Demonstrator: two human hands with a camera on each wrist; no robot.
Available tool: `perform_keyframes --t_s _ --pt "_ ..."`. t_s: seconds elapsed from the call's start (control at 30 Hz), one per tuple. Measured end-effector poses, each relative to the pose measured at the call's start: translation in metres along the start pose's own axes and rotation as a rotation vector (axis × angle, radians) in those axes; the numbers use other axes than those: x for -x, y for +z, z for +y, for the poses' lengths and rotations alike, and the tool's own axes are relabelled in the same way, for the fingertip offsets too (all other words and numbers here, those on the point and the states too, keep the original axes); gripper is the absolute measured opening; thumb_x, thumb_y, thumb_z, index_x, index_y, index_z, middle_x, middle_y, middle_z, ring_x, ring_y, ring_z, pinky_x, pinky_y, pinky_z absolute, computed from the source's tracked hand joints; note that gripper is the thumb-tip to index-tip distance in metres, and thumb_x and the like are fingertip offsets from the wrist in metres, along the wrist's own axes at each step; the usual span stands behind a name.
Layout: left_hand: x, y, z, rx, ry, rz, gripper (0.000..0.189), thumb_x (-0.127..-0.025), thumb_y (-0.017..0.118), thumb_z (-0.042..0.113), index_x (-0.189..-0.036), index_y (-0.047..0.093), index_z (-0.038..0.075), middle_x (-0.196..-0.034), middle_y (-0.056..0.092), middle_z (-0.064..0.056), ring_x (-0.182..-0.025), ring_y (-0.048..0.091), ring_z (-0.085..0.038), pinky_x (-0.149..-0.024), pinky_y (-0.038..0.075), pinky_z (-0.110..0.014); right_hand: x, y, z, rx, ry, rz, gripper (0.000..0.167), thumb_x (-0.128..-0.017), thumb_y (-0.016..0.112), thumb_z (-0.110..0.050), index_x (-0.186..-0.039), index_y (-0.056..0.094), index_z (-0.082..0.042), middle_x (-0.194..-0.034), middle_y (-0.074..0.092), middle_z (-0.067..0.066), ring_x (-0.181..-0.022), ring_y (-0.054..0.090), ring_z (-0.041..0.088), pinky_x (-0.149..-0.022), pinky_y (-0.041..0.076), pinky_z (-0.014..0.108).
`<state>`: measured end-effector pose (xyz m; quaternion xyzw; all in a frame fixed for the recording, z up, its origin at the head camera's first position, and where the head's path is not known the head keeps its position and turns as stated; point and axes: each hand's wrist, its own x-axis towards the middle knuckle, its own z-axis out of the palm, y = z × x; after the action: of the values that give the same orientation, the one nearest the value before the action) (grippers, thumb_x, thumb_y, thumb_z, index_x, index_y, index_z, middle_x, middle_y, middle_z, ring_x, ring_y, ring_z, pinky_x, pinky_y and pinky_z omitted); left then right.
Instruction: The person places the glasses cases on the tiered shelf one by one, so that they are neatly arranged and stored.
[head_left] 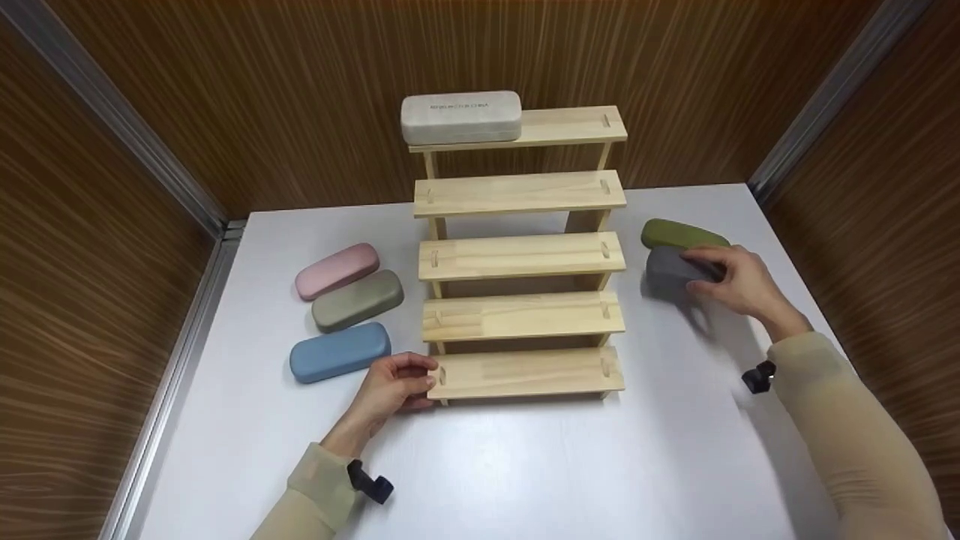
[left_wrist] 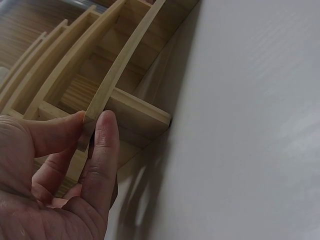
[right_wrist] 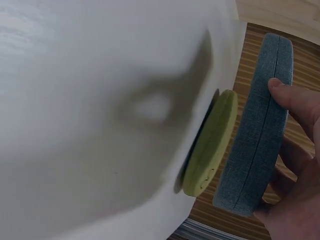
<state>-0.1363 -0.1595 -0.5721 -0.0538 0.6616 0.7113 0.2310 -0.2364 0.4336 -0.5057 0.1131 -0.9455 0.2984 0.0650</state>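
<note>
My right hand (head_left: 742, 281) grips a dark grey-blue glasses case (head_left: 667, 274), its closing seam running lengthwise in the right wrist view. The case is held above the table, and a shadow falls below it. Just behind it lies a green glasses case (right_wrist: 212, 145). At the left end of the lowest step of a wooden tiered stand (head_left: 525, 375), my left hand (head_left: 390, 386) pinches the board, thumb on top and fingers beneath. A blue glasses case (head_left: 341, 351) lies right beside that hand.
On the top step, toward its left, sits a pale grey glasses case (head_left: 461, 120) with printing. Left of the stand, a pink case (head_left: 337, 271) and a grey-green case (head_left: 358, 300) lie on the white table (head_left: 525, 465). Wood-grain panels (head_left: 315, 90) enclose the back and sides.
</note>
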Motion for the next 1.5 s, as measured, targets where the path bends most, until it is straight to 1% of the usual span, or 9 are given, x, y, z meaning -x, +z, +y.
perform_keyframes --t_s 0.2,0.47,0.53,0.7,0.77,0.83,1.2,1.37,1.5 --pt "0.0 0.001 0.0 -0.001 0.001 0.004 0.026 -0.097 0.078 -0.005 -0.123 0.076 -0.003 -0.102 0.078 -0.002 -0.088 0.078 -0.014 -0.074 0.071 -0.03 0.0 -0.014 -0.008 0.034 -0.008 -0.016 0.051 -0.086 0.092 -0.001 -0.135 0.08 -0.006 -0.134 0.078 0.029 -0.113 0.065 0.042 -0.094 0.043 0.045" --pt "0.0 0.0 0.001 -0.007 -0.009 0.012 0.026 -0.098 0.079 -0.005 -0.123 0.076 -0.003 -0.104 0.078 -0.003 -0.088 0.078 -0.015 -0.075 0.072 -0.031 -0.001 -0.03 -0.02 0.039 -0.058 -0.005 0.051 -0.088 0.091 -0.002 -0.137 0.08 -0.008 -0.145 0.074 0.029 -0.117 0.063 0.036 -0.092 0.038 0.029" --pt "0.0 0.0 0.001 -0.012 -0.007 0.012 0.026 -0.098 0.079 -0.004 -0.123 0.076 -0.003 -0.104 0.077 -0.003 -0.088 0.078 -0.014 -0.074 0.071 -0.03 -0.001 -0.034 -0.023 0.039 -0.073 0.012 0.05 -0.087 0.092 -0.001 -0.136 0.08 -0.008 -0.144 0.074 0.028 -0.115 0.061 0.027 -0.091 0.038 0.027" --pt "-0.001 0.0 0.001 -0.025 -0.006 0.011 0.026 -0.098 0.08 -0.002 -0.123 0.077 -0.002 -0.103 0.077 -0.001 -0.087 0.076 -0.012 -0.073 0.071 -0.029 -0.002 -0.043 -0.034 0.037 -0.113 0.047 0.05 -0.085 0.093 0.0 -0.133 0.082 -0.01 -0.139 0.078 0.023 -0.112 0.05 -0.008 -0.09 0.038 0.022" --pt "-0.001 -0.001 0.0 -0.028 -0.005 0.011 0.026 -0.098 0.08 -0.002 -0.123 0.077 -0.001 -0.102 0.077 -0.001 -0.086 0.076 -0.012 -0.073 0.071 -0.029 -0.003 -0.047 -0.039 0.039 -0.134 0.051 0.05 -0.085 0.093 0.0 -0.132 0.083 -0.01 -0.138 0.078 0.022 -0.11 0.046 -0.017 -0.09 0.038 0.02" --pt "-0.001 -0.001 0.0 -0.029 -0.004 0.011 0.026 -0.098 0.079 -0.002 -0.124 0.077 -0.002 -0.103 0.077 -0.001 -0.087 0.077 -0.013 -0.073 0.071 -0.029 -0.004 -0.051 -0.043 0.041 -0.145 0.05 0.049 -0.085 0.093 0.001 -0.132 0.083 -0.008 -0.139 0.078 0.023 -0.11 0.044 -0.021 -0.089 0.038 0.019" --pt "-0.001 0.0 0.001 -0.049 -0.006 0.025 0.027 -0.098 0.08 -0.002 -0.124 0.076 -0.002 -0.107 0.078 -0.004 -0.09 0.077 -0.015 -0.073 0.071 -0.029 -0.017 -0.071 -0.072 0.07 -0.242 0.092 0.046 -0.08 0.095 0.003 -0.124 0.087 -0.009 -0.133 0.081 0.024 -0.11 0.044 -0.023 -0.085 0.037 0.012" --pt "-0.002 0.0 0.001 -0.044 0.0 0.017 0.027 -0.098 0.079 -0.002 -0.124 0.076 -0.002 -0.106 0.078 -0.003 -0.089 0.077 -0.014 -0.073 0.071 -0.029 -0.024 -0.085 -0.09 0.082 -0.288 0.114 0.046 -0.077 0.097 0.004 -0.121 0.088 -0.009 -0.131 0.081 0.024 -0.103 0.048 -0.019 -0.077 0.036 0.008" --pt "-0.001 -0.001 0.0 -0.033 -0.005 0.011 0.027 -0.097 0.079 -0.002 -0.124 0.076 -0.003 -0.103 0.077 0.0 -0.087 0.077 -0.012 -0.073 0.071 -0.029 -0.029 -0.095 -0.105 0.088 -0.317 0.111 0.047 -0.077 0.097 0.003 -0.12 0.089 -0.012 -0.129 0.083 0.016 -0.1 0.052 -0.017 -0.071 0.038 0.006"
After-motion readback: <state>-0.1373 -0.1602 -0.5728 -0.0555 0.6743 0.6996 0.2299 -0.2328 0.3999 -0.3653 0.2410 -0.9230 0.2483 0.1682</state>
